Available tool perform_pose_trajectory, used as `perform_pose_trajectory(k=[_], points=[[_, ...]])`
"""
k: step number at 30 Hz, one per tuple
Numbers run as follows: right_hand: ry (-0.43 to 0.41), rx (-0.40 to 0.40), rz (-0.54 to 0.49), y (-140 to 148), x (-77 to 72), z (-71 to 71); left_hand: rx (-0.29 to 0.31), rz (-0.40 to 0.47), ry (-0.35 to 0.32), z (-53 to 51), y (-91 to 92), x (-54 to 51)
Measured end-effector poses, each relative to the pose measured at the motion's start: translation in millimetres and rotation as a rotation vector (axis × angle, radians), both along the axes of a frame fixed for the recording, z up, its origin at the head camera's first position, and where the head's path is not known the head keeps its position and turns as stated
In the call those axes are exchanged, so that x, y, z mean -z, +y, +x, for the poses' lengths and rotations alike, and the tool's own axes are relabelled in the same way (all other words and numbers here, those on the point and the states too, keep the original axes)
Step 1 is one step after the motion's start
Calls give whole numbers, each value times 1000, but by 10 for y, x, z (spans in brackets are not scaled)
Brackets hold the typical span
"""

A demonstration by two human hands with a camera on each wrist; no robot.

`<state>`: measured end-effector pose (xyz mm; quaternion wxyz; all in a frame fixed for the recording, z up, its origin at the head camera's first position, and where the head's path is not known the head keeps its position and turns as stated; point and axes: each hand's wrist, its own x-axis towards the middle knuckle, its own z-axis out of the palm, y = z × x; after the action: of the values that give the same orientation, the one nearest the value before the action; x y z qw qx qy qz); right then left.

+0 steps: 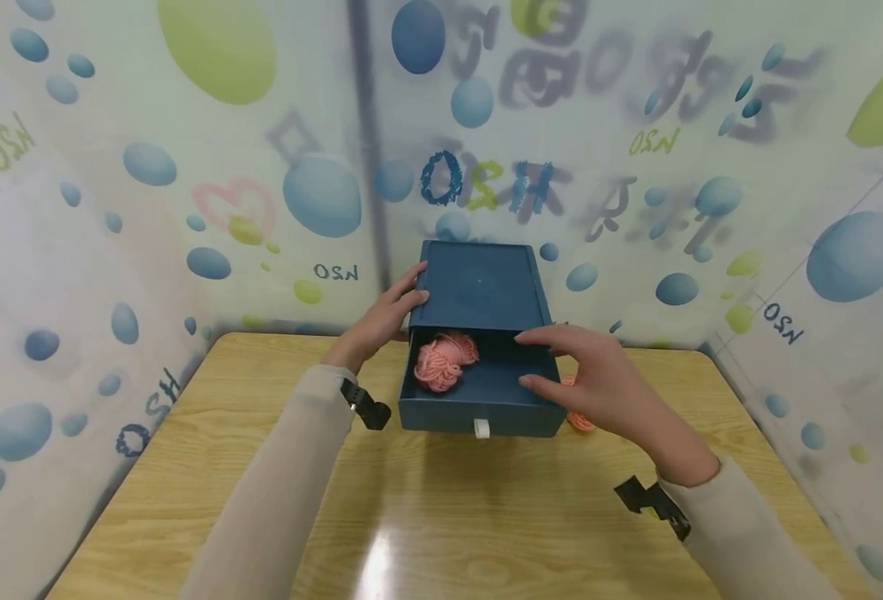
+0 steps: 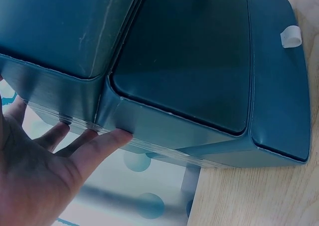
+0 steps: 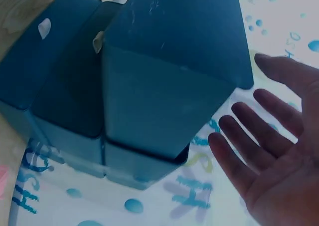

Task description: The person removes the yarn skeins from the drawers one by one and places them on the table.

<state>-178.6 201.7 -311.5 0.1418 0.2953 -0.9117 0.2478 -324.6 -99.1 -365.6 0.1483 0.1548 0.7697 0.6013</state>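
A dark blue stacked drawer box (image 1: 482, 283) stands toward the back of the table, its top drawer (image 1: 449, 417) pulled out. Inside that drawer, on the left, lies a pink ball of yarn (image 1: 444, 361). My left hand (image 1: 384, 321) rests against the box's left side; in the left wrist view its extended fingers (image 2: 107, 142) touch the side wall. My right hand (image 1: 599, 375) is over the drawer's right edge, thumb and fingers spread, holding nothing. The right wrist view shows the right hand (image 3: 279, 151) apart from the drawer's side.
Partly hidden behind my right hand, orange-pink yarn (image 1: 580, 422) lies on the wooden table (image 1: 486, 517) right of the box. White pull tabs (image 1: 482, 428) are on the drawer fronts. A patterned curtain (image 1: 261, 167) hangs behind and on both sides.
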Motion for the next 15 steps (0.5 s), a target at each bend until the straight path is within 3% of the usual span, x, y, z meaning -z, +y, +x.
perform_pose_trajectory(k=[7,15], points=[[-20,-178,26,-191,-44,-144,-2,-10,10,-7,6,11],[-116,-291,44,-415,7,-372,-10,-20,12,-2,6,4]])
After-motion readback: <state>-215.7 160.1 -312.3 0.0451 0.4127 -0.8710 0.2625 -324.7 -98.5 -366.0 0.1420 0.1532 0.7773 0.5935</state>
